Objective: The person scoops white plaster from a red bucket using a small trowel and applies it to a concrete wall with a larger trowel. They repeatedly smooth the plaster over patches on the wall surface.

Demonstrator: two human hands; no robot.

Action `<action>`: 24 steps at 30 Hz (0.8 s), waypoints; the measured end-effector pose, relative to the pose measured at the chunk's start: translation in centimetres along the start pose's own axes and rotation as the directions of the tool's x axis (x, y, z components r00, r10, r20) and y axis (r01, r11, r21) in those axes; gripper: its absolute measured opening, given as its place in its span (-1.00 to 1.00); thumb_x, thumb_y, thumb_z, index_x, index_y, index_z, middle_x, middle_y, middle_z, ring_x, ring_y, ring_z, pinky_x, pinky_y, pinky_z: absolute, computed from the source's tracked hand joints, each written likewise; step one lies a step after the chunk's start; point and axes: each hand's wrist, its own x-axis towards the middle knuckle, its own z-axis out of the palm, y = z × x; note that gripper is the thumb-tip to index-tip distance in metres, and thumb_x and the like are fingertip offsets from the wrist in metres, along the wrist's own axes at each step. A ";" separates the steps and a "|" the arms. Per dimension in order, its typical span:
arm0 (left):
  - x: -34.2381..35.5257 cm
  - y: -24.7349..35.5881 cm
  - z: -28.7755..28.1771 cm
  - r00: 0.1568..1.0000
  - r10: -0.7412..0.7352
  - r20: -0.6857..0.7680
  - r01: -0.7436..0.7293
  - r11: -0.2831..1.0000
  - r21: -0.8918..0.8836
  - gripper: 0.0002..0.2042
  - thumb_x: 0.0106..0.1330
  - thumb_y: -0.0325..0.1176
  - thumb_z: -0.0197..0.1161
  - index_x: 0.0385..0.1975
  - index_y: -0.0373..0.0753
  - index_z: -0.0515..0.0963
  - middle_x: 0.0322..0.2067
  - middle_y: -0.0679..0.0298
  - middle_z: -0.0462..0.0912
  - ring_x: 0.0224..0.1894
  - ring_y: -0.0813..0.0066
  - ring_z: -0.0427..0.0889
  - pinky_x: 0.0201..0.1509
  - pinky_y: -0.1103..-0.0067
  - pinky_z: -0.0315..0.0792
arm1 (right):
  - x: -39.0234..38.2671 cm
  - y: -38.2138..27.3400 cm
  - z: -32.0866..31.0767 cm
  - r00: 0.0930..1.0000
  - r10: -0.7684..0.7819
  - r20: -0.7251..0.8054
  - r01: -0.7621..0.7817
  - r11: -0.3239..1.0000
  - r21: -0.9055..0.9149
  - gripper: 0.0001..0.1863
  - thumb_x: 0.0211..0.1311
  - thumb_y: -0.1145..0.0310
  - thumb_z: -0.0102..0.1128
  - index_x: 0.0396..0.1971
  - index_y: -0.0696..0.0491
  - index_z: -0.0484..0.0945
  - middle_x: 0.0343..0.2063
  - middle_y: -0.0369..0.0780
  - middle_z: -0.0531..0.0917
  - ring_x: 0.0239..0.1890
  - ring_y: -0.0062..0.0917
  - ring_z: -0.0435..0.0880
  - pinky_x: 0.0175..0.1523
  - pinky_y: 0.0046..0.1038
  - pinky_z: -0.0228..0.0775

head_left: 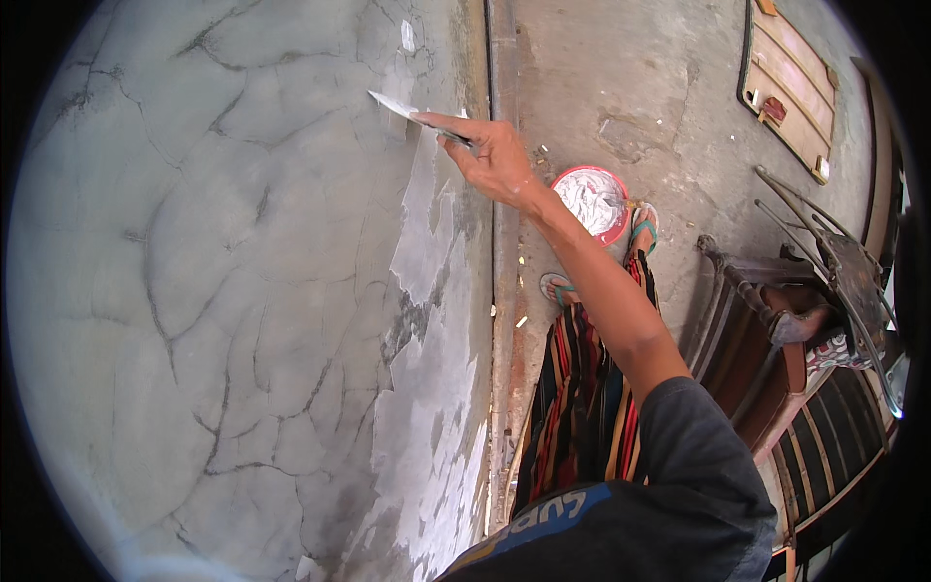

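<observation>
My right hand [492, 160] is closed around the handle of a putty knife [391, 103], its arm stretched out toward the wall. White paste coats the knife's pale blade, which lies at the cracked grey wall [242, 223], close to a fresh smear. Below the knife, a ragged strip of pale putty [427, 427] runs down the wall's right side. A red-rimmed tub of white paste [593, 202] stands on the floor beneath my forearm, with what looks like a tool handle at its right edge. My left hand is out of view.
My sandalled feet are beside the tub on the concrete floor [582, 87]. To the right stand a brown wooden piece of furniture [737, 339] and a metal-legged chair [844, 272]. A framed wooden panel [793, 87] lies farther off. Small paste crumbs dot the floor along the wall's base.
</observation>
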 end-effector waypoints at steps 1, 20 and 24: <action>0.0 -0.1 -0.1 1.000 0.005 0.004 -0.005 1.000 0.008 -0.54 0.38 -0.04 0.07 -0.07 -0.41 0.44 0.09 -0.19 0.39 0.21 -0.17 0.32 0.24 0.00 0.21 | -1.4 -0.8 0.5 0.999 -0.013 0.033 0.013 1.000 0.009 -0.59 0.22 0.55 0.11 0.06 -0.09 0.62 -0.09 -0.19 0.70 -0.32 -0.69 0.56 -0.15 -0.56 0.43; -0.2 -1.1 -0.9 0.998 0.058 0.021 -0.058 0.998 0.007 -0.53 0.42 0.00 -0.07 -0.02 -0.36 0.41 0.14 -0.27 0.30 0.19 -0.25 0.30 0.20 -0.08 0.21 | -12.3 -4.6 7.3 0.981 -0.160 -0.109 0.158 0.987 -0.027 -0.36 -0.03 0.73 0.02 0.15 0.02 0.52 0.10 -0.07 0.58 0.12 -0.30 0.60 0.09 -0.52 0.46; -5.8 -5.0 -2.0 0.942 -0.165 0.293 0.088 0.962 0.257 -0.53 0.42 -0.01 -0.07 -0.01 -0.36 0.41 0.15 -0.26 0.29 0.23 -0.22 0.26 0.21 -0.08 0.18 | -7.4 -4.3 -1.0 0.994 0.051 0.098 -0.060 0.994 0.091 -0.41 0.01 0.76 -0.04 0.08 0.01 0.59 0.05 -0.11 0.63 0.09 -0.54 0.60 0.09 -0.56 0.42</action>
